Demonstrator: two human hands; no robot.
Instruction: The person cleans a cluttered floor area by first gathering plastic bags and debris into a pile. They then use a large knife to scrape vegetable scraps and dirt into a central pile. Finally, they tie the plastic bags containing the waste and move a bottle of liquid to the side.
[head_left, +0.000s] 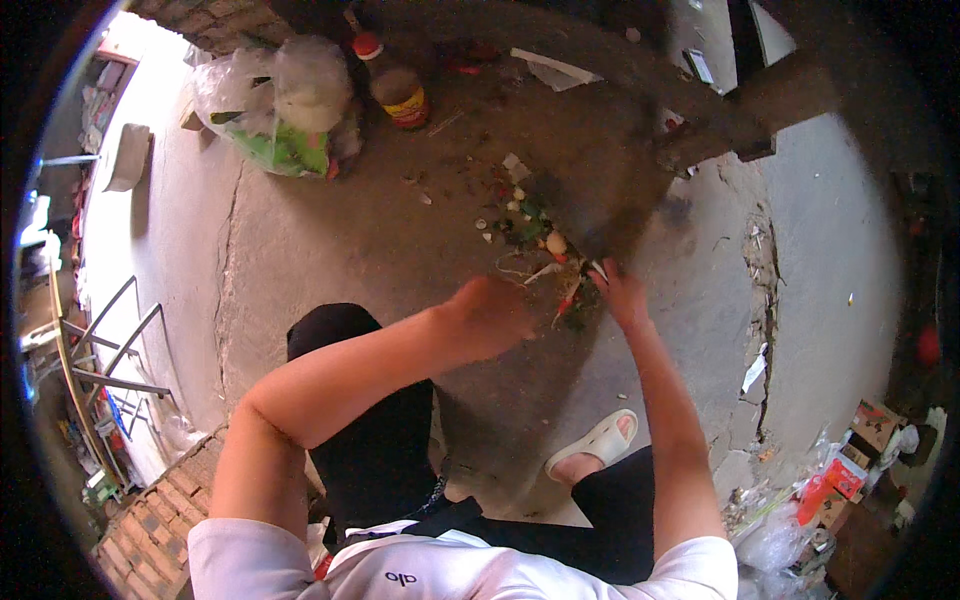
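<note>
A strip of litter (544, 221) lies on the concrete floor before me, with green leaves, pale round bits, red pieces and stringy roots like vegetable scraps. At its right side my right hand (627, 294) has a thin white piece (598, 268) between thumb and fingers; what the piece is cannot be made out. My left hand (495, 319) is blurred by motion, just left of the scraps' near end. Its fingers look curled, but whether they hold anything is unclear. A pale, egg-shaped piece (556, 243) sits in the middle of the litter.
Beyond the scraps stand a stuffed clear plastic bag (277, 112) and a red-capped bottle (401, 94). A wooden beam (787, 97) juts in at upper right. Boxes and plastic wrap (780, 532) lie at lower right. A cracked groove (761, 300) crosses the floor; metal-framed furniture (112, 352) is at left.
</note>
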